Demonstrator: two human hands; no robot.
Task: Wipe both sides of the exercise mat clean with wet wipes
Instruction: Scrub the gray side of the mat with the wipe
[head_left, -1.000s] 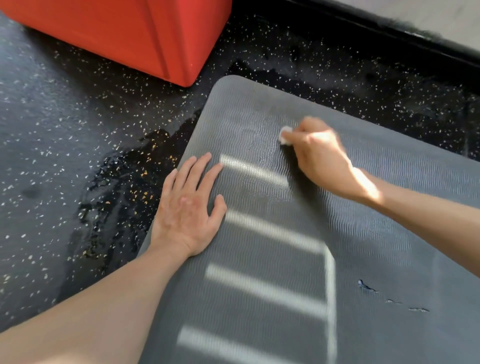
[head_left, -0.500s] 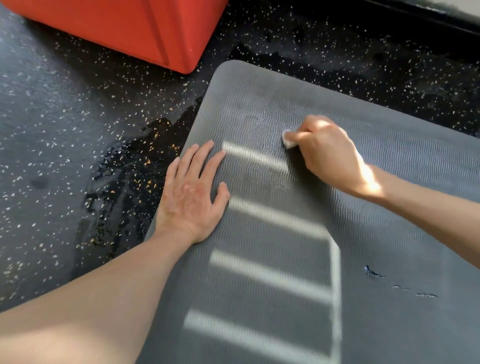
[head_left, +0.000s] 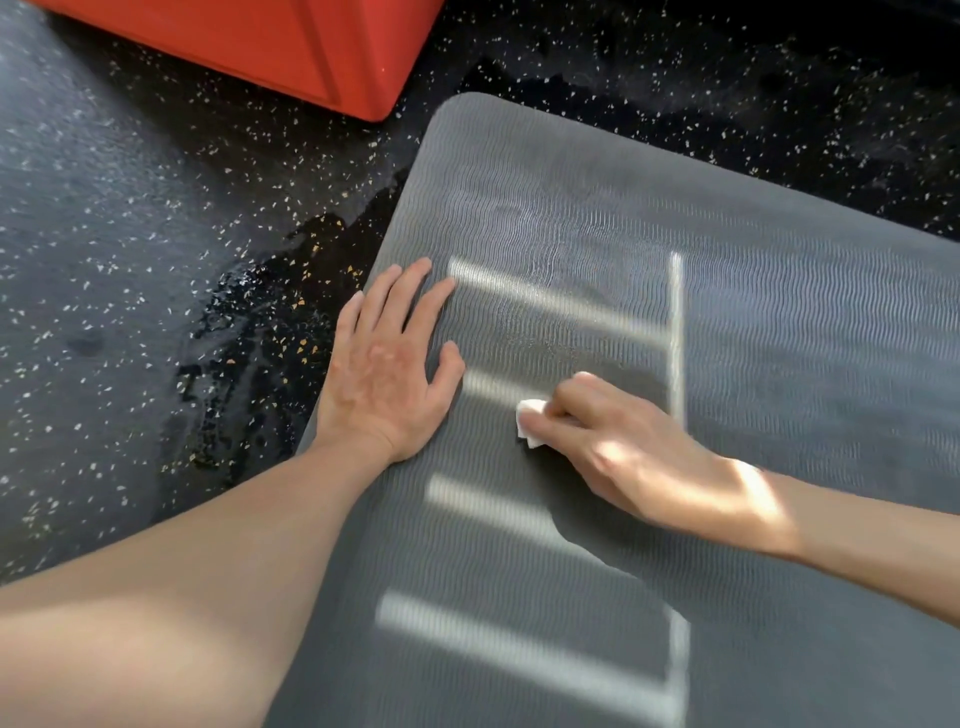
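A grey ribbed exercise mat (head_left: 779, 312) lies flat on the floor and fills the right and lower part of the view. My left hand (head_left: 384, 364) rests flat, fingers spread, on the mat's left edge. My right hand (head_left: 623, 447) is closed on a small white wet wipe (head_left: 530, 421) and presses it onto the mat just right of my left thumb. A damp sheen shows on the mat above the wipe. Bars of sunlight cross the mat.
The dark speckled rubber floor (head_left: 130, 234) surrounds the mat, with a wet patch (head_left: 260, 338) beside the mat's left edge. A red padded block (head_left: 291, 47) stands at the top left, near the mat's far corner.
My right hand has drawn the wipe toward me and leftward, from the far part of the mat to a spot next to my left thumb. My left hand has stayed put.
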